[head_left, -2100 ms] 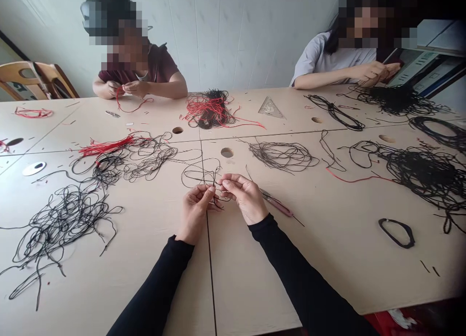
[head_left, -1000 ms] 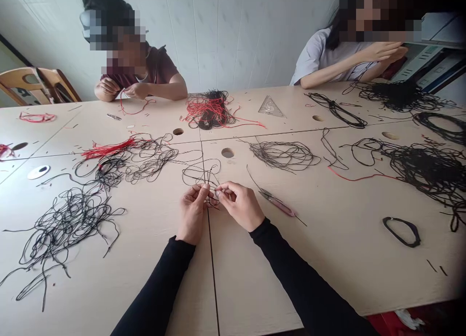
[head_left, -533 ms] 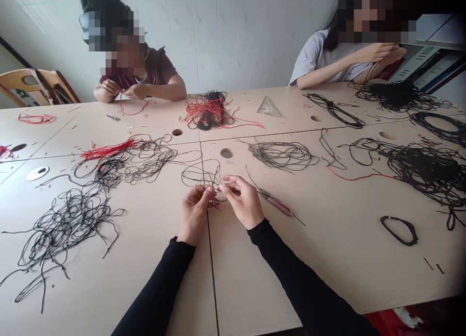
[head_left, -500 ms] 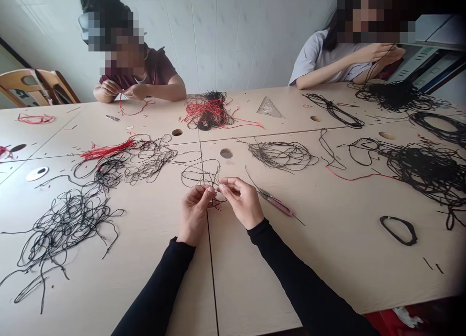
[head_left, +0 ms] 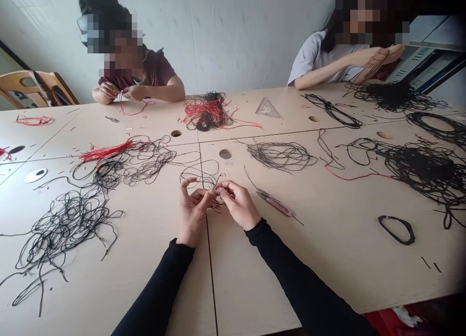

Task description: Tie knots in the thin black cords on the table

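Thin black cord runs in loose loops from my fingertips across the tabletop. My left hand pinches it between thumb and fingers, with the index finger lifted and bent away. Close beside it, my right hand also pinches the cord, its thumb and index finger meeting the left fingertips. Short cord ends poke out below the fingers; the exact spot being gripped is too small and covered to make out. Just right of my right hand lie thread snips with pinkish handles, touching a strand of black cord.
Black cord heaps lie left and right, with a looser cord coil ahead. Red cords and a clear triangle ruler are farther off. Round holes pierce the table. Two people work with cords across it.
My left index finger has lifted away from the pinch. Both hands stay together at nearly the same place. The person at right has shifted their hands slightly.
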`<state>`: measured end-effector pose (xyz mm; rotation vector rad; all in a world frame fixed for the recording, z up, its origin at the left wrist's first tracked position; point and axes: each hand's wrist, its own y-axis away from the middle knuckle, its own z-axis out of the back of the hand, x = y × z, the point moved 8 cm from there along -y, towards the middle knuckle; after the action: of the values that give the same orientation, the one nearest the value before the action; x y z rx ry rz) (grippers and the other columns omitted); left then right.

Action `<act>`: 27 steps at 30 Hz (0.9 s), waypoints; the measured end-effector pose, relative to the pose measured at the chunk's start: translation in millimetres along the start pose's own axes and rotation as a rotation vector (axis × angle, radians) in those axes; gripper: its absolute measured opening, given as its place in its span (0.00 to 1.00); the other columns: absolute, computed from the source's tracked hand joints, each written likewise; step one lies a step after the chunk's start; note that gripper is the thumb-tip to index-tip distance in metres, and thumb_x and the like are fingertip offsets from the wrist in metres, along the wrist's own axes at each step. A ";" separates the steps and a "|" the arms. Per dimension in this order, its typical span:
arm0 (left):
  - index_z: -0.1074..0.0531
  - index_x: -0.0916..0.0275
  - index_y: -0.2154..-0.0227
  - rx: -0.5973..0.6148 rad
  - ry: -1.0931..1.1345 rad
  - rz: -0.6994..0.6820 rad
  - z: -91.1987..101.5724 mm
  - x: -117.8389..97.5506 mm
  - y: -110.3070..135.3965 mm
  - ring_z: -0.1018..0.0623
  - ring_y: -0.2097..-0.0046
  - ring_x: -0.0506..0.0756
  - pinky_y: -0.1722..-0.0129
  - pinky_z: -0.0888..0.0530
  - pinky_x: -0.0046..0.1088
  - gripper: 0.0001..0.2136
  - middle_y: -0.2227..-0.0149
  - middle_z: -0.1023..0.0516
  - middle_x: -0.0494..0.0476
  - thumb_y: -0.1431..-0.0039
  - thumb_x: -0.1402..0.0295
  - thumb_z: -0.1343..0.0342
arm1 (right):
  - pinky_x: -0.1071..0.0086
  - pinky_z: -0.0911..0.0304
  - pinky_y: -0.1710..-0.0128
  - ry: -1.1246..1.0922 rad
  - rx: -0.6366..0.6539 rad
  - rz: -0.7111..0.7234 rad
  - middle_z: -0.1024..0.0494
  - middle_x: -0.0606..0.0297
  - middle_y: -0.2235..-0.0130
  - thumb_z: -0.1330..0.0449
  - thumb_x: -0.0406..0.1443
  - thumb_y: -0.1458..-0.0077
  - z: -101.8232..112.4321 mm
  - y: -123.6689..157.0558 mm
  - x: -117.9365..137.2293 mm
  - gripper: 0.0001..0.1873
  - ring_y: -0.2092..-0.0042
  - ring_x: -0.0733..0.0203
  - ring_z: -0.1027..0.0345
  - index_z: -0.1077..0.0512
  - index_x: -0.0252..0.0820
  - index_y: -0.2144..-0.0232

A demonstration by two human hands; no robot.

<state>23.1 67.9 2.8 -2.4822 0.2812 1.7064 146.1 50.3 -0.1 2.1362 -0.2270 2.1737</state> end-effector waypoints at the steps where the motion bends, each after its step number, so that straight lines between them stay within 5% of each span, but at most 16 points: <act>1: 0.44 0.54 0.53 0.008 0.000 -0.005 -0.6 -0.5 0.2 0.23 0.73 0.50 0.69 0.25 0.27 0.24 0.73 0.23 0.46 0.47 0.66 0.35 | 0.71 0.35 0.72 -0.001 0.002 0.008 0.26 0.66 0.72 0.44 0.43 0.43 -0.1 -0.2 0.6 0.12 0.70 0.63 0.32 0.29 0.39 0.65; 10: 0.30 0.64 0.66 0.002 -0.011 0.040 -0.2 5.1 -3.7 0.24 0.71 0.49 0.71 0.25 0.26 0.13 0.70 0.24 0.53 0.47 0.61 0.35 | 0.70 0.33 0.67 -0.054 0.056 0.051 0.26 0.66 0.70 0.42 0.45 0.42 -2.8 -1.4 3.5 0.13 0.68 0.64 0.31 0.29 0.40 0.64; 21: 0.29 0.64 0.68 -0.116 0.025 0.040 12.6 2.8 -5.8 0.24 0.73 0.49 0.72 0.25 0.26 0.14 0.71 0.24 0.52 0.47 0.59 0.36 | 0.64 0.31 0.58 0.037 0.165 0.008 0.24 0.63 0.68 0.42 0.46 0.41 -1.2 -1.1 1.8 0.18 0.64 0.61 0.27 0.28 0.38 0.57; 27: 0.31 0.64 0.66 -0.181 0.010 0.046 23.4 0.9 -9.1 0.21 0.70 0.52 0.69 0.23 0.29 0.15 0.68 0.22 0.56 0.47 0.58 0.37 | 0.68 0.35 0.66 0.221 0.151 0.088 0.24 0.64 0.68 0.42 0.44 0.42 7.4 -1.5 8.9 0.15 0.68 0.62 0.32 0.25 0.38 0.63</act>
<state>4.0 81.3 -6.6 -2.6303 0.1935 1.8132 153.5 50.1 9.0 1.9686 -0.1475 2.5295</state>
